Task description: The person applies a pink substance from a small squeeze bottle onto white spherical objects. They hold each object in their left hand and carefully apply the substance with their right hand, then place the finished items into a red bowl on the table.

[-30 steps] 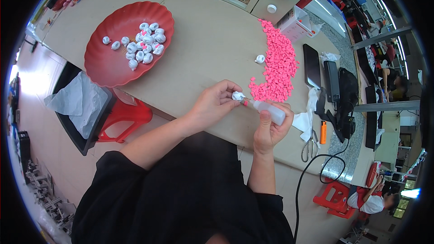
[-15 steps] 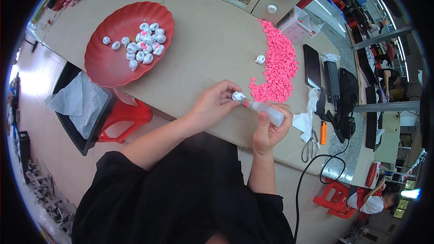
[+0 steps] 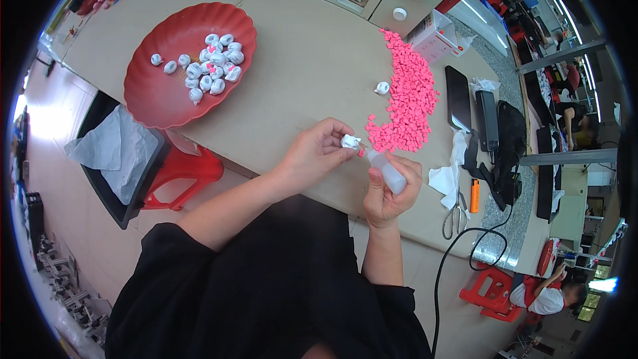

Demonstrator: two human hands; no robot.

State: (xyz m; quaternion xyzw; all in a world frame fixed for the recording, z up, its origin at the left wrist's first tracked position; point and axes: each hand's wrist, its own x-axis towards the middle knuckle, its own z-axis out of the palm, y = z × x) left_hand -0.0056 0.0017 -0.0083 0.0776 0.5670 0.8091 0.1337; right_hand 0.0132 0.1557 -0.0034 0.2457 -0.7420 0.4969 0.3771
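Observation:
Between thumb and fingers, my left hand (image 3: 316, 153) pinches a small white figure (image 3: 349, 141) over the table's near edge. My right hand (image 3: 392, 201) is wrapped round a translucent squeeze bottle (image 3: 390, 175), its narrow tip pointing up and left toward the white figure. I cannot tell whether the tip touches it. A tiny pink piece (image 3: 361, 153) shows just by my left fingertips. Beyond the bottle spreads a long pile of small pink pieces (image 3: 413, 96). One more white figure (image 3: 382, 88) sits on the table at the pile's left side.
A scalloped red bowl (image 3: 156, 40) with several white figures stands at the left. To the right lie a phone (image 3: 458, 98), an orange lighter (image 3: 475, 196), scissors (image 3: 454, 218), white cloth (image 3: 446, 178) and a black cable (image 3: 444, 272). A person (image 3: 548, 296) sits at the far right.
My right hand and the bottle have shifted slightly left, and the bottle is tilted more upright. My left hand stays in place with the white figure turned a little.

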